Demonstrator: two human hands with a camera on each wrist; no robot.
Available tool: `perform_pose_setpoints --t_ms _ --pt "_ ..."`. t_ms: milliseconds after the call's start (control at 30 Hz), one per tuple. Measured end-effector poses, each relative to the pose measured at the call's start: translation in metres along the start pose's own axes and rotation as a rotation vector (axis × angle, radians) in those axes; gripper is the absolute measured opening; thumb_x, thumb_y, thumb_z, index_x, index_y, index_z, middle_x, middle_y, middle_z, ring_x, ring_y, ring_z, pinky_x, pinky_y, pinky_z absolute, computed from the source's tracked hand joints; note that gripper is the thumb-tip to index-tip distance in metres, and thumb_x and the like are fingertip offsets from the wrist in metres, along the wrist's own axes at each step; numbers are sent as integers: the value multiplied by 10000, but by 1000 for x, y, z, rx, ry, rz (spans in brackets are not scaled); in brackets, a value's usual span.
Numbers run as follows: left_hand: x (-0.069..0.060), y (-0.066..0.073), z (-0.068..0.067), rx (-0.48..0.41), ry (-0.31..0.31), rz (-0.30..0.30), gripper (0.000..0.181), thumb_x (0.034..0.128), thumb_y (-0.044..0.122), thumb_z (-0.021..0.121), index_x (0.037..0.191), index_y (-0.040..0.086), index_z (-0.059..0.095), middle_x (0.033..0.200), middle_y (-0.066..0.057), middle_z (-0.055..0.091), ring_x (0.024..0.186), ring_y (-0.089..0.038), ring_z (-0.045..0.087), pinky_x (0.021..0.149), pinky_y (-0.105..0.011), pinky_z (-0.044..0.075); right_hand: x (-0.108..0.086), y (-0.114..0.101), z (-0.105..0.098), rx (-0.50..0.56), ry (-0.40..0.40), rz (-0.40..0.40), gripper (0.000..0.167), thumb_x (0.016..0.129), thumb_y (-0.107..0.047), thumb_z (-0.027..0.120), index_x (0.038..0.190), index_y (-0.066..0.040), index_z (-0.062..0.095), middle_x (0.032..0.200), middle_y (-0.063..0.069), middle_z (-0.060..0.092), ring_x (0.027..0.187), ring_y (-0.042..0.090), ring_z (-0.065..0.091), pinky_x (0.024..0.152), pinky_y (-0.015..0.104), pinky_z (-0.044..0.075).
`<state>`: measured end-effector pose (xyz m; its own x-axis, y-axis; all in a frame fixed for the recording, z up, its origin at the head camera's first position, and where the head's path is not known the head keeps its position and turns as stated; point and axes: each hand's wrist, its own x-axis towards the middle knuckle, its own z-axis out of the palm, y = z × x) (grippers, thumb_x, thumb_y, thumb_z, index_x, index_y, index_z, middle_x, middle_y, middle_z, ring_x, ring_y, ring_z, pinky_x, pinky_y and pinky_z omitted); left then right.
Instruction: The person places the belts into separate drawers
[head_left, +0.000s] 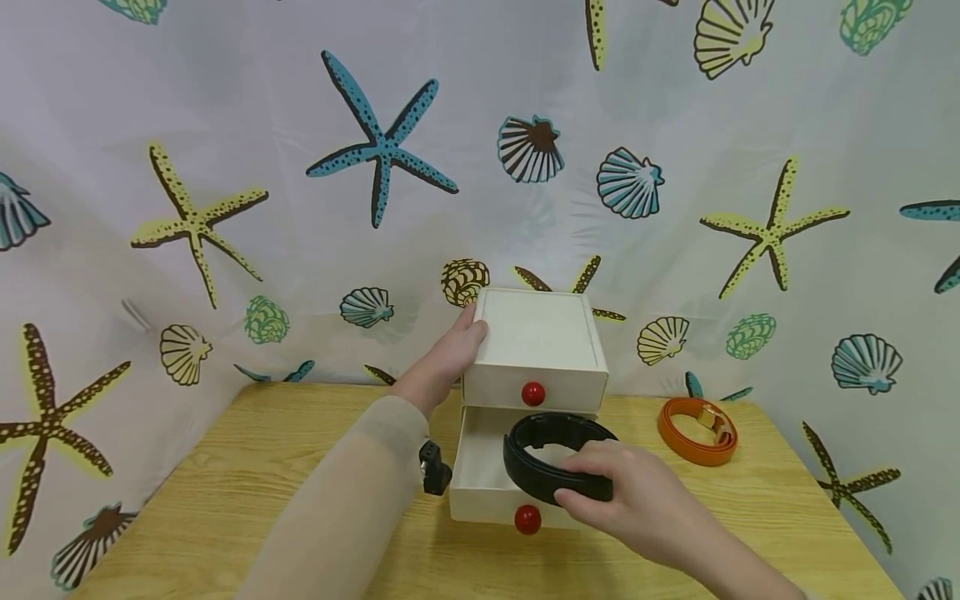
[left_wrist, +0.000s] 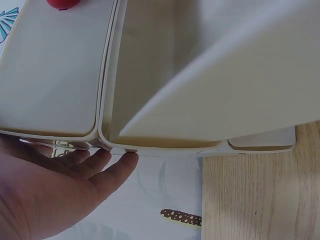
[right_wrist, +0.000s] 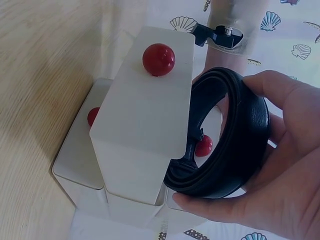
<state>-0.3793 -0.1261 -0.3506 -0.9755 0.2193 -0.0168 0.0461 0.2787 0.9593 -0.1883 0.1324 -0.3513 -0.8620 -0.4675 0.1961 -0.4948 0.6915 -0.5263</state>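
A rolled black belt (head_left: 558, 483) is pinched in the right hand (head_left: 645, 500), over a pulled-out drawer (head_left: 480, 467) of a small white cabinet (head_left: 536, 329). The right wrist view shows the thumb and fingers of the right hand (right_wrist: 285, 165) round the coil (right_wrist: 255, 135), beside the drawer's front (right_wrist: 145, 115). Against the cabinet's left side rests the left hand (head_left: 453, 354). In the left wrist view that left hand (left_wrist: 65, 185) touches the cabinet's side wall with extended fingertips, near the drawer (left_wrist: 220, 95).
An orange rolled belt (head_left: 697, 454) lies on the wooden table (head_left: 247, 467) to the right of the cabinet. Red round knobs (head_left: 533, 393) are on the drawer fronts. A curtain (head_left: 480, 100) with starfish and shells hangs behind the table.
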Motion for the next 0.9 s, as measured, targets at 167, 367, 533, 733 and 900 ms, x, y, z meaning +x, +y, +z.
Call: perform_pose_setpoints --t_ms 167,367,533,733,900 --pt "0 0 0 -3 0 4 680 1192 354 278 1797 220 -1 1859 -84 19 1693 -364 0 1319 -654 45 6 -1 1 9 -18 27 278 1004 -417 831 1243 -276 847 1021 -151 717 945 133 620 856 356 566" --pt "-1 1 0 0 -5 12 677 1191 348 273 1797 216 2 1859 -90 24 1693 -368 6 1318 -657 54 14 0 4 36 -32 35 228 997 -388 840 1178 -250 856 1032 -124 737 952 144 638 865 375 576" --pt "-2 1 0 3 -4 14 678 1190 349 269 1797 217 -2 1859 -91 20 1693 -367 1 1319 -657 49 20 0 6 50 -42 47 220 1001 -382 835 1165 -237 853 1099 -97 765 1000 148 658 929 464 582" --pt "-4 2 1 8 -4 7 672 1190 364 275 1798 251 12 1858 -88 34 1691 -382 21 1302 -703 78 28 0 10 60 -53 55 206 995 -358 843 1150 -222 854 1112 -73 770 1032 177 656 974 526 574" --pt "-4 1 0 11 -1 7 676 1191 369 274 1798 245 4 1860 -79 22 1693 -376 4 1300 -707 61 33 -1 13 49 -54 54 226 991 -346 844 1158 -192 854 1126 -56 784 1061 192 672 994 550 565"
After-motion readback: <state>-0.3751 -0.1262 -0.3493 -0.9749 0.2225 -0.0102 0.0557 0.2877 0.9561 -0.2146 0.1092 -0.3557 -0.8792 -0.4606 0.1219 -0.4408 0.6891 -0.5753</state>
